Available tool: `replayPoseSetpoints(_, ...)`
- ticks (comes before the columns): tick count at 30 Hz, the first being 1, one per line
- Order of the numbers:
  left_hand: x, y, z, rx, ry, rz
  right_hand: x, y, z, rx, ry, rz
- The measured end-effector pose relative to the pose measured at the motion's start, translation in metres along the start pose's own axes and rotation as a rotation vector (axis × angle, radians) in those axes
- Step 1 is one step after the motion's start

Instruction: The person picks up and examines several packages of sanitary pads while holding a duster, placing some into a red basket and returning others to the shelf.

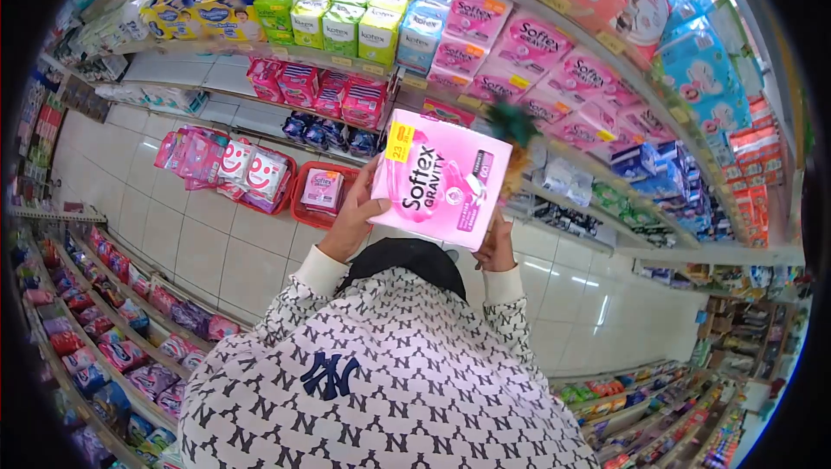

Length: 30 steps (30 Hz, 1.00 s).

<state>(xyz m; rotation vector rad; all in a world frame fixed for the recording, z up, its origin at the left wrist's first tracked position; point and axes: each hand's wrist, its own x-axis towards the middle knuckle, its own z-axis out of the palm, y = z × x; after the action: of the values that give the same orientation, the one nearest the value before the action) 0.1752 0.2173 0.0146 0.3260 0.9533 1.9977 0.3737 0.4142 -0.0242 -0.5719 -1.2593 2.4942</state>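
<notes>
Head-worn fisheye camera faces shelves (186,71), close to the pink pack (437,176).

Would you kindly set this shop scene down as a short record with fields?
place: shop aisle, packaged goods along each shelf
left hand: grips the left edge of the pink Softex pack
right hand: holds the pack's lower right corner
pack label: reads Softex Gravity, yellow tag at one top corner
floor: red basket with a pink packet inside
</notes>
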Motion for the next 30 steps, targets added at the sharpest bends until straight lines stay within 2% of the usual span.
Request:
replayPoseSetpoints(2,0.003,-0.004,0.004,0.178,-0.032,0.02,-0.003,0.001,-0.001,-0.114,-0.016,0.011)
replayPoseSetpoints(5,0.011,0.006,0.012,0.391,-0.097,0.021,0.001,-0.017,0.022,-0.131,0.151,-0.105)
replayPoseSetpoints(8,0.022,0.016,0.007,0.116,-0.151,-0.064,-0.009,-0.053,0.041,-0.257,0.159,-0.041)
replayPoseSetpoints(9,0.027,0.005,0.0,-0.033,-0.13,-0.018,-0.013,-0.062,0.048,-0.316,0.153,-0.04)
replayPoseSetpoints(12,0.045,-0.041,-0.044,-0.201,0.008,-0.298,-0.024,-0.076,0.074,-0.255,0.183,0.023)
replayPoseSetpoints(14,0.047,-0.051,-0.046,-0.36,0.026,-0.295,-0.03,-0.071,0.081,-0.656,0.313,-0.271)
replayPoseSetpoints(16,0.045,-0.054,-0.046,-0.446,0.028,-0.304,-0.052,-0.08,0.087,-0.961,0.392,-0.328)
replayPoseSetpoints(17,0.041,-0.054,-0.045,-0.399,0.004,-0.287,-0.062,-0.072,0.072,-1.097,0.255,-0.357)
replayPoseSetpoints(18,0.03,-0.047,-0.036,-0.427,-0.024,-0.199,-0.062,-0.063,0.062,-1.159,0.224,-0.401)
replayPoseSetpoints(20,0.03,-0.049,-0.052,-0.229,-0.111,-0.127,-0.064,-0.042,0.044,-1.282,0.162,-0.479)
replayPoseSetpoints(22,0.036,-0.054,-0.058,-0.284,0.022,-0.268,-0.052,-0.045,0.021,-1.14,0.477,-0.271)
replayPoseSetpoints(24,0.031,-0.055,-0.056,-0.281,0.013,-0.262,-0.052,-0.057,0.004,-1.066,0.644,-0.154)
replayPoseSetpoints(27,0.026,-0.049,-0.054,-0.239,-0.013,-0.253,-0.067,-0.045,0.027,-0.936,0.484,-0.355)
replayPoseSetpoints(28,0.024,-0.046,-0.045,-0.24,0.006,-0.242,-0.072,-0.041,0.035,-1.091,0.324,-0.459)
replayPoseSetpoints(30,0.017,-0.037,-0.036,-0.428,-0.186,-0.259,-0.064,-0.043,0.047,-1.252,0.19,-0.554)
